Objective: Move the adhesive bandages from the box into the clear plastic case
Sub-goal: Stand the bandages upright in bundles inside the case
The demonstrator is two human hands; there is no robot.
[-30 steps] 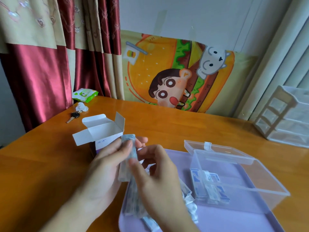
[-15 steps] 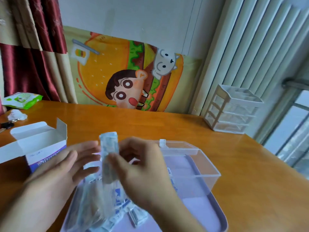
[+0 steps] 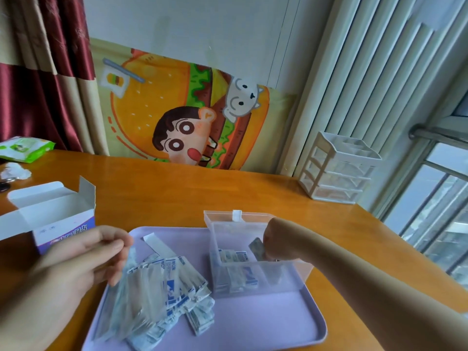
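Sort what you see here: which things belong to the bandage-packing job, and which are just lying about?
Job: open box; clear plastic case; loose bandages on the purple tray; bandage pinched by the right hand; left hand.

Lying about: green packet; white drawer unit; cartoon poster.

Wooden table (image 3: pixel 177 188), orange-brown, bore a lilac tray (image 3: pixel 266 323) near its front edge. At the far left lay a green-and-white packet (image 3: pixel 25 148) with a crumpled white scrap (image 3: pixel 15 171) just beside it; a white drawer organiser (image 3: pixel 336 168) stood at the far right corner, near the window (image 3: pixel 435 211). Behind hung a cartoon burger cloth (image 3: pixel 187 115), a red-and-beige curtain (image 3: pixel 38 79) and pale vertical blinds (image 3: pixel 374 72).
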